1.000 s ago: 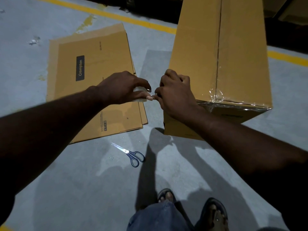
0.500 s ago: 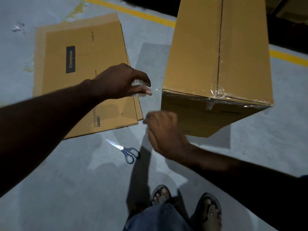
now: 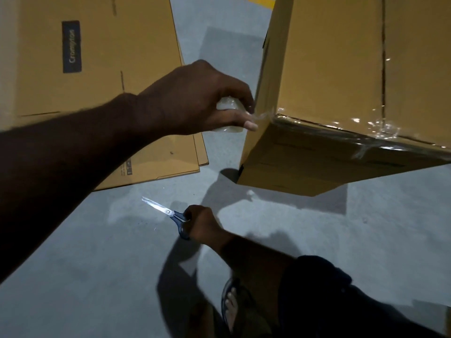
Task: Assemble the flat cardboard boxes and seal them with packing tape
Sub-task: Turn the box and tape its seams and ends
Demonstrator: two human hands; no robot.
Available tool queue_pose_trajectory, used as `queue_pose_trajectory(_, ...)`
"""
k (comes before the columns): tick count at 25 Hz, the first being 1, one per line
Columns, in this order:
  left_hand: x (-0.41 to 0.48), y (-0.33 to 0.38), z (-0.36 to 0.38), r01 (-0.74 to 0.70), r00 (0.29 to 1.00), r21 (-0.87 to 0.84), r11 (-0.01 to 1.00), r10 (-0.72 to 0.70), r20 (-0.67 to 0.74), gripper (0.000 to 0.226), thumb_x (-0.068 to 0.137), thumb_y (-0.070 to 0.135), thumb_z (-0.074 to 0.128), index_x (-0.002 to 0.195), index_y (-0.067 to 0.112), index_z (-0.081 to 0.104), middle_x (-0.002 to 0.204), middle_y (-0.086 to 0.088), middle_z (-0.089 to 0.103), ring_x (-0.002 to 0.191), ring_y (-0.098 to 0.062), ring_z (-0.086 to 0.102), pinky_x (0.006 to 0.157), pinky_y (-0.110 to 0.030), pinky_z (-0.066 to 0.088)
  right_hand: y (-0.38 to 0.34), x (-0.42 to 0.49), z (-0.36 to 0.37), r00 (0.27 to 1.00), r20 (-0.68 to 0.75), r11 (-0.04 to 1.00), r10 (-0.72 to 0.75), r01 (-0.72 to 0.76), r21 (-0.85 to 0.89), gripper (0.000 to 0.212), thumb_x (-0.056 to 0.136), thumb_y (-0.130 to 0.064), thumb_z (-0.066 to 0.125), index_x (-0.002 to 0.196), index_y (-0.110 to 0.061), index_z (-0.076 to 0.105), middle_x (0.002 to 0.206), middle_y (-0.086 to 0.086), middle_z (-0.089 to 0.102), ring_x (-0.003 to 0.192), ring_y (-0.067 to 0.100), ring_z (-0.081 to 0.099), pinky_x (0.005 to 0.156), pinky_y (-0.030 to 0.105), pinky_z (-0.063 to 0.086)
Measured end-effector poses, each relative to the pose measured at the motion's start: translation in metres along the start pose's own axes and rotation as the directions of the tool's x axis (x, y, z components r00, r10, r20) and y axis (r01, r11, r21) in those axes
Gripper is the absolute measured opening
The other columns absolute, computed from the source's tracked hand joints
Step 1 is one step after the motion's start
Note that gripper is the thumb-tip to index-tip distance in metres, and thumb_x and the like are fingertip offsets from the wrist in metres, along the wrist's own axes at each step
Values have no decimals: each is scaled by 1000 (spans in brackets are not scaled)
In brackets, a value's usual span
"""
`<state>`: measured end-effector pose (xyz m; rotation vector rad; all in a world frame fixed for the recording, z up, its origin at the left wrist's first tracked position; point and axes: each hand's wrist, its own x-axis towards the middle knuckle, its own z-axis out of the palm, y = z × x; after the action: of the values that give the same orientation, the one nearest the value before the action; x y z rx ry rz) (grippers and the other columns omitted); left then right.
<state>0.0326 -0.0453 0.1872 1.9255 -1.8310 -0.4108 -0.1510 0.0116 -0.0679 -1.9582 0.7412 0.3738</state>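
Nearest, a sandalled foot (image 3: 230, 306) is standing on the grey concrete floor (image 3: 97, 264). Just beyond it, the right hand (image 3: 202, 224) is curling around the blue handles of the steel-bladed scissors (image 3: 168, 213), whose closed blades are pointing away to the left along the floor. Half a second ago this hand was hanging open above them. Farther on, the left hand (image 3: 195, 98) is still gripping the clear packing tape roll (image 3: 228, 107), with a strand running to the near left corner of the assembled brown cardboard box (image 3: 329, 93), whose long axis is stretching away. The flat brown cartons (image 3: 97, 81) are lying far left.
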Motion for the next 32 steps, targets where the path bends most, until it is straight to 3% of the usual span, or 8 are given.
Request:
queue_pose_trajectory(5, 0, -7, 3, -42, 999, -63, 997, 41, -14, 55, 89, 72, 50, 114, 28, 72, 105, 12, 72, 85, -3, 65, 75, -32, 53, 20, 14, 47, 980, -189, 991, -68, 89, 104, 27, 93, -20, 63, 95, 4, 76, 70, 11, 67, 66, 13, 60, 63, 18, 47)
queue_pose_trajectory(7, 0, -9, 4, -56, 998, -79, 995, 54, -29, 53, 90, 70, 51, 113, 28, 72, 106, 13, 72, 85, -3, 65, 75, -31, 52, 24, 10, 44, 949, -286, 989, -130, 143, 25, 26, 89, -19, 60, 89, 2, 75, 69, 14, 66, 67, 15, 56, 70, 12, 44)
queue_pose_trajectory(10, 3, -12, 6, -70, 997, -97, 993, 67, -43, 51, 91, 69, 53, 112, 27, 73, 104, 13, 72, 85, 0, 65, 75, -29, 53, 34, 14, 44, 918, -317, 966, -238, 191, -174, 21, 90, -20, 57, 79, -4, 65, 74, 15, 61, 66, 27, 58, 68, 28, 46)
queue_pose_trajectory(15, 2, -11, 6, -65, 997, -112, 992, 60, -45, 53, 89, 72, 51, 111, 28, 73, 99, 13, 72, 75, 6, 61, 67, -25, 51, 38, 18, 12, 993, -91, 946, 75, -100, -308, 29, 103, -32, 46, 119, -11, 59, 116, 14, 58, 108, 33, 57, 88, 36, 45)
queue_pose_trajectory(19, 0, -5, -4, -31, 999, -68, 997, 29, -31, 53, 86, 74, 50, 110, 31, 73, 89, 21, 66, 68, 16, 53, 62, -19, 41, 61, -3, -11, 982, -53, 879, 179, -184, -439, 29, 101, -19, 51, 127, -7, 58, 129, 14, 52, 118, 29, 53, 98, 32, 44)
queue_pose_trajectory(25, -5, 17, -20, 52, 998, 21, 998, -52, 20, 48, 85, 73, 52, 105, 35, 73, 86, 22, 67, 70, 7, 59, 62, -26, 48, 72, -58, -41, 956, -93, 950, 280, -262, 169, 17, 82, -13, 71, 80, -17, 55, 83, 7, 64, 81, 30, 64, 76, 33, 56)
queue_pose_trajectory(27, -5, 26, -21, 78, 996, 47, 996, -80, 36, 45, 86, 70, 54, 103, 34, 74, 92, 18, 72, 76, 0, 61, 65, -30, 50, 57, -88, -54, 959, -164, 923, 230, -162, 349, 12, 79, -17, 69, 83, -13, 58, 79, 14, 66, 72, 29, 65, 69, 41, 57)
queue_pose_trajectory(32, -3, 45, -20, 198, 974, 106, 974, -208, 94, 37, 87, 61, 62, 103, 30, 75, 103, 12, 73, 89, -8, 62, 71, -30, 44, 6, -141, -121, 988, 77, 639, 137, -148, 754, 19, 89, 7, 67, 108, 2, 66, 83, 7, 69, 70, 8, 68, 62, 15, 51)
